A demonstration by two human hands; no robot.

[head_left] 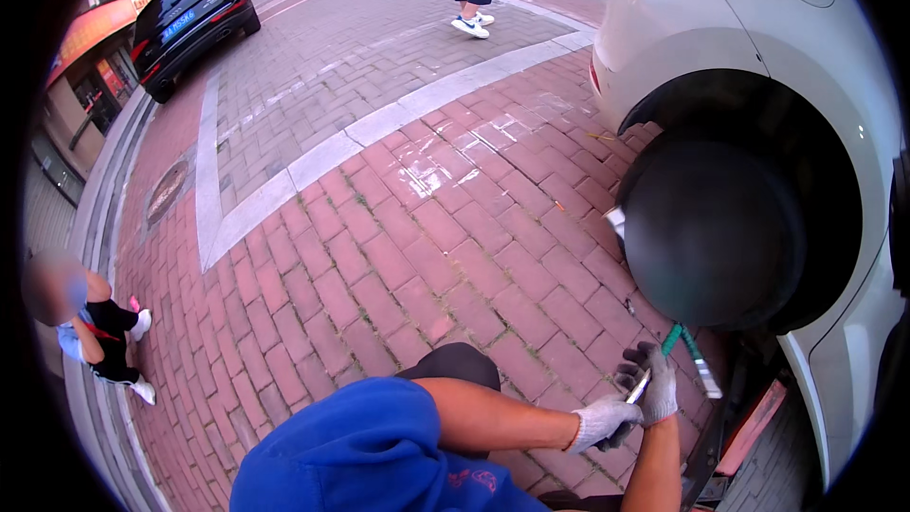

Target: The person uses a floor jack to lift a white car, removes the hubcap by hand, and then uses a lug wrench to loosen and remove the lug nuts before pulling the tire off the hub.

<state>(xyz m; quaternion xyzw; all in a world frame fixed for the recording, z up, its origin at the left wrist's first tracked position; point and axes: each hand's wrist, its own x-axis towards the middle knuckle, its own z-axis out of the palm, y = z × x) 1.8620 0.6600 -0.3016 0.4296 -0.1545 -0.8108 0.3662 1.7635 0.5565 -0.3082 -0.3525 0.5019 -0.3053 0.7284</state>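
By the white car (664, 47), the left hand (605, 422) is clamping a slim silvery object (640, 387); the right hand (661, 389) is curling alongside, its grip I can't tell.

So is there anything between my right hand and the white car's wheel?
Yes: in this view, a green object with a pale end sits between your right hand and the lower edge of the wheel. I can't tell whether it touches either.

Outdoor paved roadside | red brick paving (379, 261) is stretching underfoot | black car (194, 21) is standing near shopfronts (87, 36)
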